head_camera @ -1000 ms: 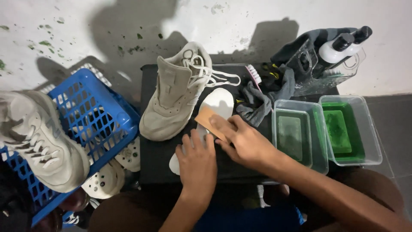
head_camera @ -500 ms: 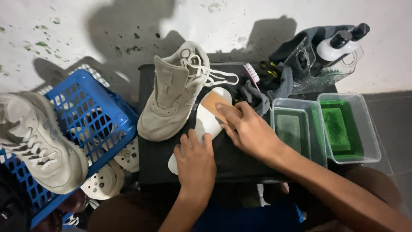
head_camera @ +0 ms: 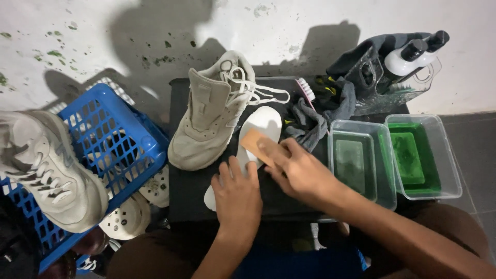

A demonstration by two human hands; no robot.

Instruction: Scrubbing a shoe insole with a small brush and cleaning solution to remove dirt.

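A white insole (head_camera: pixel 261 124) lies on a black table (head_camera: pixel 191 186), just right of a beige sneaker (head_camera: pixel 209 116) with loose laces. My left hand (head_camera: pixel 237 194) presses flat on the near end of the insole. My right hand (head_camera: pixel 299 170) grips a tan wooden-backed brush (head_camera: pixel 257 143) and holds it against the middle of the insole.
A blue plastic basket (head_camera: pixel 111 144) at the left holds another beige sneaker (head_camera: pixel 46 170); more white insoles (head_camera: pixel 126 217) lie beneath it. At the right stand two clear tubs of green liquid (head_camera: pixel 413 155), grey rags (head_camera: pixel 315 116), a white-bristled brush (head_camera: pixel 306 89) and bottles (head_camera: pixel 413 54) in a clear container.
My right hand has slid the brush along the insole, away from me and then back a little. My left hand stays pressed on the insole's near end.
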